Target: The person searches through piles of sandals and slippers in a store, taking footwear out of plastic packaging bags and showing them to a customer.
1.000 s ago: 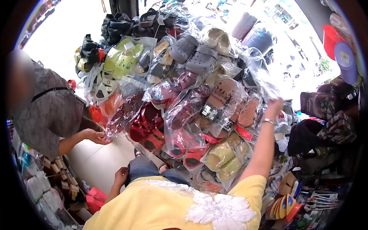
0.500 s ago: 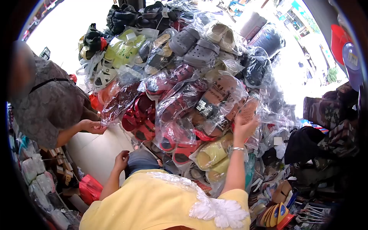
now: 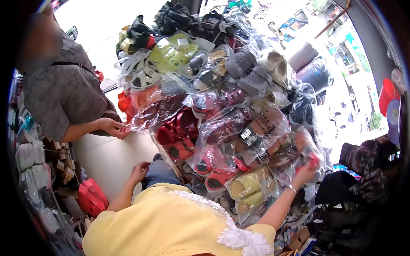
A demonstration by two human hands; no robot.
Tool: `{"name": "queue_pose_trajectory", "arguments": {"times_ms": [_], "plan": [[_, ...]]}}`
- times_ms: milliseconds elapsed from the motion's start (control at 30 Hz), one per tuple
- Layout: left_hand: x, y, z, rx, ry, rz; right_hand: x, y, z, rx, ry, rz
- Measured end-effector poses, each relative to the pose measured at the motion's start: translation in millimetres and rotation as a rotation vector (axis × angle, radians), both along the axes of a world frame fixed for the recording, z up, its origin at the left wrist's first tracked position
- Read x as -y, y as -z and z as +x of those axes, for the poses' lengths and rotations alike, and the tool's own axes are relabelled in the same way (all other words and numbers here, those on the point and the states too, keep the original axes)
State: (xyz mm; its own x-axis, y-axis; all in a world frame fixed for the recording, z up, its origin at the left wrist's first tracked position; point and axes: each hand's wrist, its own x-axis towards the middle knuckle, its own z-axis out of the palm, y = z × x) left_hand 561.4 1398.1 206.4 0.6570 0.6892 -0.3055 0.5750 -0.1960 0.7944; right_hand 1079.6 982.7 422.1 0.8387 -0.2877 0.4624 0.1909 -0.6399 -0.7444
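Note:
My right hand (image 3: pixel 306 171), a bracelet at its wrist, reaches to the right side of a heap of plastic-bagged shoes. Its fingers close on a bagged shoe (image 3: pixel 304 141) with a pinkish-brown sole; motion blurs it, and something red shows at my fingers. Just left of that hand lie yellow slippers (image 3: pixel 249 184) in a clear bag. My left hand (image 3: pixel 139 171) rests by my thigh, fingers curled and nothing visible in them. Red clogs (image 3: pixel 177 132) and grey clogs (image 3: pixel 248 70) sit higher in the heap.
At left a person in a grey top holds a hand (image 3: pixel 113 127) at a clear bag on the heap's edge. A red bag (image 3: pixel 92 197) stands on the floor beside packed shelves. Dark and camouflage bags (image 3: pixel 363 158) crowd the right side.
My right hand has moved right and lower, and the pinkish-brown shoe is now farther right. The view has shifted, so the heap appears more to the right. My left hand stays by my thigh.

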Motion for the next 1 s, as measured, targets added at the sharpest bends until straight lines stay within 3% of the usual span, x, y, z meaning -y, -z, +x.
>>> {"name": "queue_pose_trajectory", "arguments": {"times_ms": [33,100,167,200,267,333,400,433,500,567,633,667,733,767,833,900,1000], "plan": [[-6.6,4.9,-0.9,-0.001,-0.018,0.003,14.1,-8.3,-7.3,-0.047,0.007,0.341],[-16.8,13.1,-9.6,0.017,-0.149,-0.081,4.6,-22.6,-43.0,0.033,-0.113,0.74],[-19.7,4.1,-12.7,-0.067,-0.16,-0.099,-73.5,-72.8,-104.5,0.055,-0.364,1.074],[-19.5,3.8,-15.0,-0.089,-0.119,-0.1,-75.3,-61.6,-99.2,0.032,-0.385,1.082],[-21.5,11.5,-14.8,-0.135,-0.024,-0.065,-72.7,-29.0,-82.3,-0.127,-0.774,1.231],[-24.4,12.2,-11.0,-0.073,0.026,-0.106,-127.1,-19.2,-79.7,-0.173,-0.765,1.175],[-26.8,7.1,-6.5,-0.011,0.035,-0.097,-196.5,-15.6,-79.5,-0.458,-0.963,1.307],[-29.0,1.5,-2.2,0.017,0.022,-0.08,-230.1,-15.2,-76.6,-0.721,-1.193,1.489],[-29.3,3.4,-3.6,0.032,-0.026,-0.058,-291.4,38.0,-59.3,-0.985,-1.378,1.612],[-29.3,2.1,-9.6,0.033,-0.105,-0.059,-362.6,101.8,-65.0,-1.002,-1.061,1.288],[-26.2,-2.0,-22.9,0.035,-0.153,-0.1,-400.9,138.1,-81.3,-1.114,-0.752,0.699],[-23.6,3.5,-32.1,-0.003,-0.154,-0.085,-410.8,132.6,-89.9,-1.118,-0.769,0.696],[-20.7,8.6,-48.4,-0.037,-0.143,-0.059,-417.2,101.0,-108.2,-0.868,-0.821,0.55],[-16.6,9.8,-55.6,-0.055,-0.177,-0.11,-409.8,94.2,-116.3,-0.859,-0.818,0.556],[-10.8,16.4,-60.6,-0.053,-0.213,-0.153,-382.7,85.2,-129.5,-0.812,-0.848,0.886],[-5.1,22.9,-65.7,-0.08,-0.212,-0.139,-347.1,59.6,-154.6,-0.778,-0.964,1.045],[-13.6,29.0,-52.8,-0.094,-0.179,-0.142,-300.9,34.6,-179.7,-0.813,-1.066,1.073]]}}
